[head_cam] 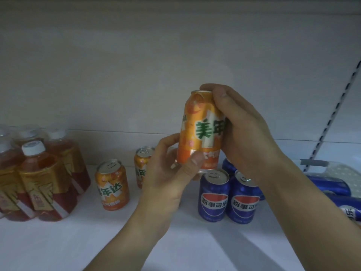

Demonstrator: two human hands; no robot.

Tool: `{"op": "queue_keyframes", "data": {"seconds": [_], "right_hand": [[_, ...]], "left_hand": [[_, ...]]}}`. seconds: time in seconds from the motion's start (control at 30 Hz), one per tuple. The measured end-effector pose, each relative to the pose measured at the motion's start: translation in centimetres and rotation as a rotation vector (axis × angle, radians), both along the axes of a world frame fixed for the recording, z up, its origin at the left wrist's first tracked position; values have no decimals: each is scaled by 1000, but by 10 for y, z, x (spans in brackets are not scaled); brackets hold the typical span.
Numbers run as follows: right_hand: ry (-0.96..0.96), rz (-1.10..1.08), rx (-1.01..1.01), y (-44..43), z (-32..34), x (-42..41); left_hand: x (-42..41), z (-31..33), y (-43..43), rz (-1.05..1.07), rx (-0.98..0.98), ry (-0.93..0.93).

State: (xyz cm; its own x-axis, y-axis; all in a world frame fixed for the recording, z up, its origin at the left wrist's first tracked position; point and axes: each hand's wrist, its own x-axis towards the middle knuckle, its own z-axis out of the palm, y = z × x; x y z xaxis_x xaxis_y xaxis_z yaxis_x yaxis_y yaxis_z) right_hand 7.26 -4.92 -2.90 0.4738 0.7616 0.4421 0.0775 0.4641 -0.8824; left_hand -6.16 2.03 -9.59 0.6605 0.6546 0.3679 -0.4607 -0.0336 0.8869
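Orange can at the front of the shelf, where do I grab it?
Grip the front orange can round its middle, coming from the front over the bare shelf. It stands upright with round sides; bottles crowd its left and another can stands behind. The left hand and right hand grip the held orange can.

The raised can [201, 130] is orange, printed with paler orange fruit, and a jagged white band across it carries large green characters; its rim is silver. The front orange can [112, 187] and the rear orange can [142, 167] show the same orange, white and green print under silver lids. The left blue can [213, 196] and the right blue can [244, 198] are deep blue, each with a round emblem, red above and blue below, crossed by white characters. The bottles [39, 182] hold reddish-amber liquid, with gold labels, white diagonal stripes and white caps. The shelf [175, 241] is white
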Motion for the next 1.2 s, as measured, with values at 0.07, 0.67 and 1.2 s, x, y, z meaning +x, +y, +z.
{"op": "queue_keyframes", "data": {"seconds": [0.07,0.67,1.2], "right_hand": [[1,49,-30,-3,3,0],[-268,0,-157,-12,6,9],[-845,-282,74,-18,4,-19]], "left_hand": [[-1,-2,1,-61,-48,-38],[5,1,-3,-142,-150,-93],[5,2,10,-20,-205,-224]]}}
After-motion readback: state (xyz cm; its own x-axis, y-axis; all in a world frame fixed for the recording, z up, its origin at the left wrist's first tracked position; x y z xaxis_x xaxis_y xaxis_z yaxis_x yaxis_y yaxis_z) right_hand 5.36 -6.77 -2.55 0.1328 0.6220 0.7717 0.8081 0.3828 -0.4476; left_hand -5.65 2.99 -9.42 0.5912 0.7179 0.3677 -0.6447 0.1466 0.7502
